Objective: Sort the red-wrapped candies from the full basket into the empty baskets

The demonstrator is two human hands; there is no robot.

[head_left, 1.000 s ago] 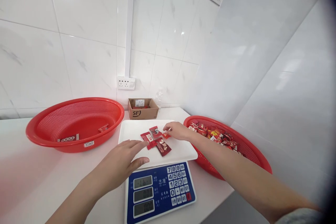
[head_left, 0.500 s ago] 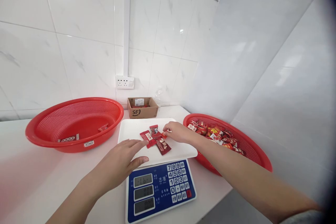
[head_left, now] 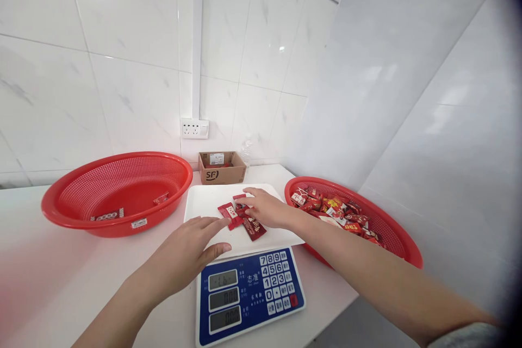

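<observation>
A blue electronic scale [head_left: 248, 293] carries a white weighing tray [head_left: 202, 201]. Several red wrapped candies [head_left: 240, 217] lie on the tray. My left hand [head_left: 185, 253] lies open at the tray's front left edge, its fingertips touching a red candy [head_left: 227, 212]. My right hand [head_left: 265, 207] reaches over the tray with its fingers stretched over the candies; it covers one or two of them, and I cannot see whether it grips any.
A large red basket [head_left: 118, 190] at the left holds a few packets. Another red basket [head_left: 354, 223] at the right is full of red candies. A small cardboard box [head_left: 221, 168] and a wall socket [head_left: 194, 128] are behind the scale. The counter edge runs at the lower right.
My right hand has slid left across the tray, from beside the candies to over them. The left hand has stayed in place.
</observation>
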